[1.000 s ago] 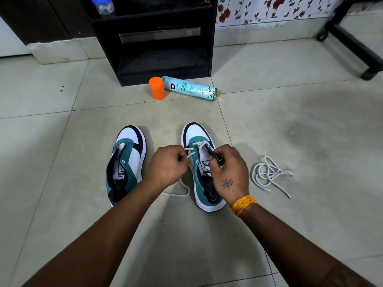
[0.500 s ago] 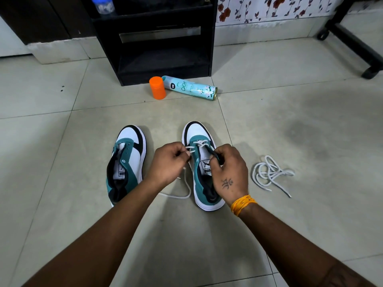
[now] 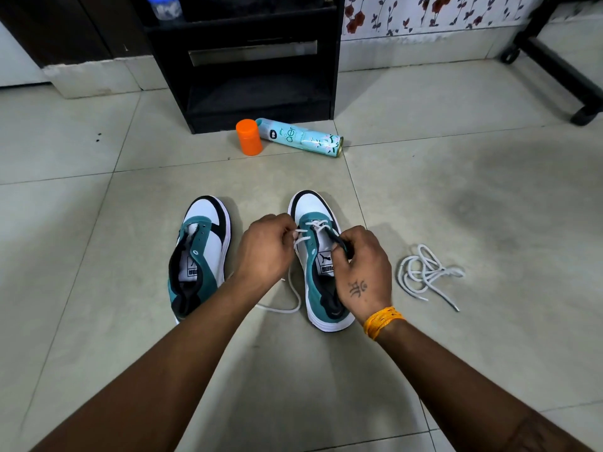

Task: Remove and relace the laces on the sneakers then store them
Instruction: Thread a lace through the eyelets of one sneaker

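I am looking down at a tiled floor (image 3: 424, 197), with a black shelf unit (image 3: 254, 60) far off by the wall. Two sneakers sit side by side near me, toes pointing away. The left sneaker (image 3: 202, 256) has no lace at all. The right sneaker (image 3: 321, 265) has a white lace (image 3: 313, 228) crossed through only its far holes, so I think the relacing has just begun. My left hand (image 3: 266, 249) is curled and pinches the lace at the left side of that shoe. My right hand (image 3: 362, 265) is curled around the dark edge on the shoe's right side and holds it, but I cannot see if it has lace in it too. The loose lace tail (image 3: 287, 306) runs down onto the floor between the shoes. If I pull too hard, that tail could slide right out of a hole, or one side could end up much longer than the other. The light shoe could also tip or slide if my right hand lets go. The spare lace (image 3: 427, 272) lies in a tangled heap on the floor to the right, and it may knot up when I lift it. An orange cap (image 3: 249, 137) and a spray can (image 3: 300, 138) lie far ahead, touching, well away from my hands.
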Demonstrator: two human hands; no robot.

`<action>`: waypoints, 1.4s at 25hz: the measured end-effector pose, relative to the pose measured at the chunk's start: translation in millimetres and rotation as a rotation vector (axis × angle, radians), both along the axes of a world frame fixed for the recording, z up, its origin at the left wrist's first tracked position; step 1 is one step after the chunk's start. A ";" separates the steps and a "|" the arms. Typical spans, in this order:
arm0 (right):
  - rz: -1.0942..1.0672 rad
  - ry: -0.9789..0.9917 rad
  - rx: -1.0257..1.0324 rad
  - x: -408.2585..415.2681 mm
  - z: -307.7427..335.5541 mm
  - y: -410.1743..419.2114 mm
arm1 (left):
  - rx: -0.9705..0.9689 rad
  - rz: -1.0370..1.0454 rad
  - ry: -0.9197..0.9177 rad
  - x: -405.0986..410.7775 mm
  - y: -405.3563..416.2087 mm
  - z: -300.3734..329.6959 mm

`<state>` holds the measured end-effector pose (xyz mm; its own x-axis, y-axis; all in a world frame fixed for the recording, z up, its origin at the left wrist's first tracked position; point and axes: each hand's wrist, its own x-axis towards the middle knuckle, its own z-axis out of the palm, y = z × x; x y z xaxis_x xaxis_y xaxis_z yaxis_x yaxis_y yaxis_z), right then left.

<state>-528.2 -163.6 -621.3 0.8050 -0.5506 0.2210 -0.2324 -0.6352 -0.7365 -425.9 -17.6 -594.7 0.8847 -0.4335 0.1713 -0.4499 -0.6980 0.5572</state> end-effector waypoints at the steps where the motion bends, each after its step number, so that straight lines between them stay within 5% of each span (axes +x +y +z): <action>1: -0.007 -0.002 0.003 -0.1 0.9 0.5 | 0.038 0.009 -0.029 2.4 2.4 1.0; 4: -0.027 -0.004 0.009 -0.1 1.5 0.2 | 0.179 -0.036 -0.065 12.7 8.8 6.6; 8: -0.026 0.098 -0.013 -1.0 6.8 1.7 | -0.189 0.085 0.578 20.0 7.3 41.1; 11: -0.026 0.127 -0.216 2.3 23.9 3.1 | -0.332 0.095 0.820 17.8 6.1 66.0; 18: 0.245 -0.132 -0.316 35.4 75.0 31.4 | -0.392 0.051 0.842 12.8 3.8 109.2; 25: 0.301 0.259 -0.374 48.7 70.4 11.3 | -0.421 0.111 0.812 14.7 11.8 115.7; 31: 0.321 -0.184 -0.447 43.5 93.7 34.1 | -0.398 0.126 0.812 14.9 11.3 117.9; 35: 0.215 0.109 -0.385 54.1 73.5 12.5 | -0.419 0.119 0.800 16.5 12.6 123.5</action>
<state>-474.1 -151.1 -547.8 0.9218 -0.2631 0.2847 -0.1284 -0.9002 -0.4162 -409.4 -5.0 -471.2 0.8422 -0.3723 -0.3899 0.2418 -0.3855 0.8905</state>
